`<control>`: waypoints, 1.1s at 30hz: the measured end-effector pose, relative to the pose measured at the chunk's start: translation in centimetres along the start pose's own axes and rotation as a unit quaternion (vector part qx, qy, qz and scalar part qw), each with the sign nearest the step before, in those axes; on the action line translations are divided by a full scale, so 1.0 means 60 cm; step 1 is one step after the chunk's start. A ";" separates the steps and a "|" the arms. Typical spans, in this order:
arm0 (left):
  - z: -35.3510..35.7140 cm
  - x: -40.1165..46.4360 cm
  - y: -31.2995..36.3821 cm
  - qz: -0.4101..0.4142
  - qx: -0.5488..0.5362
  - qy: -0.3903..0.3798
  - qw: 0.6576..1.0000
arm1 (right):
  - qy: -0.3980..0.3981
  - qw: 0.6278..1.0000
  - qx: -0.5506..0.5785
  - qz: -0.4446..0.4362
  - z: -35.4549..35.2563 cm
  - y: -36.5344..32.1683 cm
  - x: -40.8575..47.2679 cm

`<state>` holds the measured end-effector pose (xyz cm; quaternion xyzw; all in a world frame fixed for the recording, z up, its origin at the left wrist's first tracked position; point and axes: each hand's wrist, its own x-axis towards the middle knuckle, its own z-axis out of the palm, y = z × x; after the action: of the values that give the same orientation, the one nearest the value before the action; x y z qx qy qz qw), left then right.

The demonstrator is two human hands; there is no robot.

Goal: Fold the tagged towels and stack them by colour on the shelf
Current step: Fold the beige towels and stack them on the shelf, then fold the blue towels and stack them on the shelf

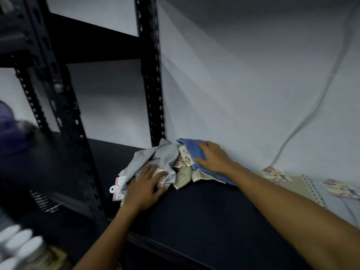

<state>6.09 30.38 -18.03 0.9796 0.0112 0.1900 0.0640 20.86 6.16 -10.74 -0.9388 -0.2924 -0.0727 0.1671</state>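
A loose heap of tagged towels lies on the dark shelf board [194, 207] against the wall. In it are a grey towel [163, 155], a blue towel [190, 147] and beige towels [184, 178], with paper tags [187, 155] showing between them. My left hand [145, 187] rests flat on the grey towel at the heap's left side, fingers spread. My right hand [213, 156] lies flat on the blue towel at the heap's right side. A pink-and-white hang tag [116, 187] sticks out at the left.
Black slotted shelf uprights [151, 75] stand just left of and behind the heap. Flat towels with printed labels [278, 176] lie along the wall to the right. White bottle caps [21, 244] and a striped item [44, 200] sit blurred at the lower left. A cable [303, 121] hangs on the wall.
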 end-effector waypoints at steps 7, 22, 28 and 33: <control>-0.004 -0.004 0.017 -0.030 0.009 -0.030 0.999 | 0.013 0.998 -0.028 0.046 0.029 -0.014 0.034; -0.017 0.002 0.022 -0.044 0.015 -0.086 0.995 | 0.264 0.882 0.385 0.065 -0.177 -0.027 -0.018; -0.098 0.032 0.136 -0.058 -0.226 0.115 0.966 | 0.293 0.814 0.499 0.050 -0.216 -0.067 -0.086; -0.179 0.027 0.281 -0.057 -0.508 0.255 0.821 | 0.292 0.801 0.521 0.037 -0.184 -0.095 -0.149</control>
<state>3.56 15.03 -5.35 0.7225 -0.0155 0.4075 0.5582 9.84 1.96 -1.00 -0.6548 -0.1886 -0.1738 0.7109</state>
